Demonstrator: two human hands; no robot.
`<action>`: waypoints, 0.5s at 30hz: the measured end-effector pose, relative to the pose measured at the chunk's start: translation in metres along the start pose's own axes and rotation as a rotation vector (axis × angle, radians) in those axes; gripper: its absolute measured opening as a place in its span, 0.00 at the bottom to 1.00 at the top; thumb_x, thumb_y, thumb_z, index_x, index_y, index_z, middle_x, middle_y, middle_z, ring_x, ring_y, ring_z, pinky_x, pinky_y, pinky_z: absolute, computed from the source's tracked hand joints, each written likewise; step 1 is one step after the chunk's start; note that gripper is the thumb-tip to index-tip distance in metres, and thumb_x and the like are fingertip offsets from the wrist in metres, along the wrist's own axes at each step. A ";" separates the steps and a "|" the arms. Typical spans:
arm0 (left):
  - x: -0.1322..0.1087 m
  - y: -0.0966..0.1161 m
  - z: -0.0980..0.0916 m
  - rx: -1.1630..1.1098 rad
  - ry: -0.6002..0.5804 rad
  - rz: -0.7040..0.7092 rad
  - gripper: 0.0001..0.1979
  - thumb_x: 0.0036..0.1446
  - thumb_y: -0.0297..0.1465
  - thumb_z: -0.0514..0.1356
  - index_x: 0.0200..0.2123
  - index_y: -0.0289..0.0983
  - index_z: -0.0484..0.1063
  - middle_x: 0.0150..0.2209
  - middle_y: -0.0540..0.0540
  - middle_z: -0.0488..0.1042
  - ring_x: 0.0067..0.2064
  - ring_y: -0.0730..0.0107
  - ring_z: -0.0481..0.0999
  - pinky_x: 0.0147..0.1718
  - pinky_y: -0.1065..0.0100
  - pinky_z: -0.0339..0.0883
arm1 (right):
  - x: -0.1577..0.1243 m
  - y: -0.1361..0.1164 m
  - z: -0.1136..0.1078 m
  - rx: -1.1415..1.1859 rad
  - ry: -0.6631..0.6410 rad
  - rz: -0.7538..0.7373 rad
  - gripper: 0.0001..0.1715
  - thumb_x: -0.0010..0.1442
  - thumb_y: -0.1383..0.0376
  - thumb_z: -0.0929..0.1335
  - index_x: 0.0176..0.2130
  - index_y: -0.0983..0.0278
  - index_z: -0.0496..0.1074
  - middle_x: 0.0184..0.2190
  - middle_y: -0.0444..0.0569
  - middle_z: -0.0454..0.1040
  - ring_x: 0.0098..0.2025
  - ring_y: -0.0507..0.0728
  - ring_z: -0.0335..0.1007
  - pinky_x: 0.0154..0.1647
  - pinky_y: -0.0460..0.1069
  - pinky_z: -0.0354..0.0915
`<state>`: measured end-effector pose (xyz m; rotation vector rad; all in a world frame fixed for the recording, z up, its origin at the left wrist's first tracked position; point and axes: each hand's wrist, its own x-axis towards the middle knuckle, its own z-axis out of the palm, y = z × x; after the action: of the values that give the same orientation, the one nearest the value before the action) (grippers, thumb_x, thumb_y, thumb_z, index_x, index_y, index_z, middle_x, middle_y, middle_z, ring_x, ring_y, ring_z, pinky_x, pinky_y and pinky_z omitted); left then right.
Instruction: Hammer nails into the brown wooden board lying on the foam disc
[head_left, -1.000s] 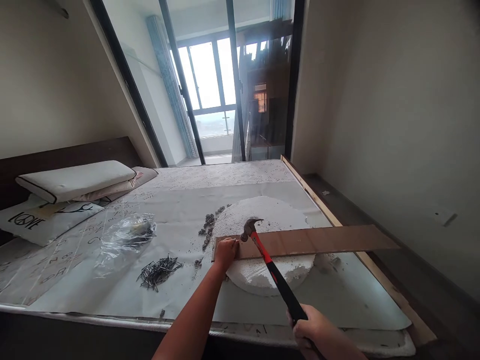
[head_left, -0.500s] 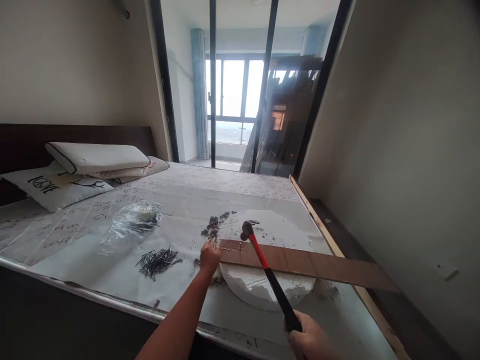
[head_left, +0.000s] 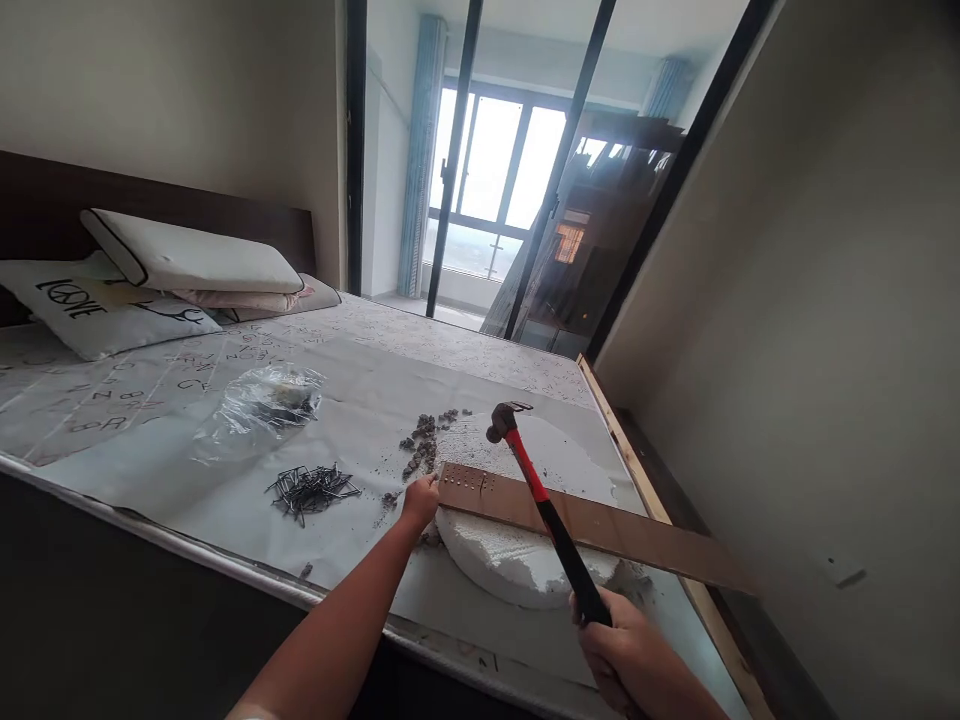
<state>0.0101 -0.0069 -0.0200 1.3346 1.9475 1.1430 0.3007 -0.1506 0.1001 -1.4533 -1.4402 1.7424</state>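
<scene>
brown board [head_left: 637, 535] lies across white foam disc [head_left: 577, 450]; likely stiff, best held by the end left hand [head_left: 421, 498] grasps. right hand [head_left: 611, 640] clenched round hammer [head_left: 559, 535], probably head-heavy, above board.

A claw hammer [head_left: 551, 510] slants over a long brown board [head_left: 622, 532].

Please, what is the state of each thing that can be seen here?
Board: lying across white disc, dotted near left end
White disc: flat, near rim ragged
Hammer: held in right hand, head off the board
Left hand: at board's end, grip unclear
Nails: loose, piled
Plastic bag: crumpled
Pillows: piled
</scene>
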 end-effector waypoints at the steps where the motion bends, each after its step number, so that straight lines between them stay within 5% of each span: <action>1: 0.000 -0.001 0.000 0.002 -0.017 -0.027 0.18 0.53 0.30 0.49 0.43 0.32 0.73 0.46 0.39 0.73 0.48 0.60 0.69 0.43 0.68 0.62 | 0.004 0.005 0.003 0.017 -0.002 0.045 0.09 0.37 0.66 0.58 0.26 0.60 0.54 0.10 0.31 0.48 0.10 0.44 0.39 0.09 0.42 0.39; 6: -0.001 -0.003 0.000 -0.030 -0.080 -0.038 0.20 0.54 0.31 0.49 0.48 0.33 0.70 0.50 0.40 0.70 0.51 0.61 0.68 0.44 0.70 0.62 | 0.023 0.031 0.019 -0.011 -0.028 0.188 0.11 0.29 0.66 0.56 0.21 0.60 0.51 0.08 0.32 0.49 0.10 0.44 0.41 0.08 0.41 0.40; 15: -0.003 -0.004 0.000 0.007 -0.052 -0.022 0.19 0.53 0.30 0.50 0.45 0.34 0.72 0.48 0.42 0.72 0.49 0.61 0.70 0.42 0.70 0.62 | 0.027 0.041 0.018 -0.032 -0.023 0.096 0.09 0.31 0.64 0.57 0.21 0.60 0.53 0.08 0.32 0.50 0.08 0.44 0.43 0.07 0.42 0.44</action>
<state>0.0092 -0.0100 -0.0239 1.3305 1.9260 1.0811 0.2859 -0.1500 0.0498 -1.5475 -1.4373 1.8066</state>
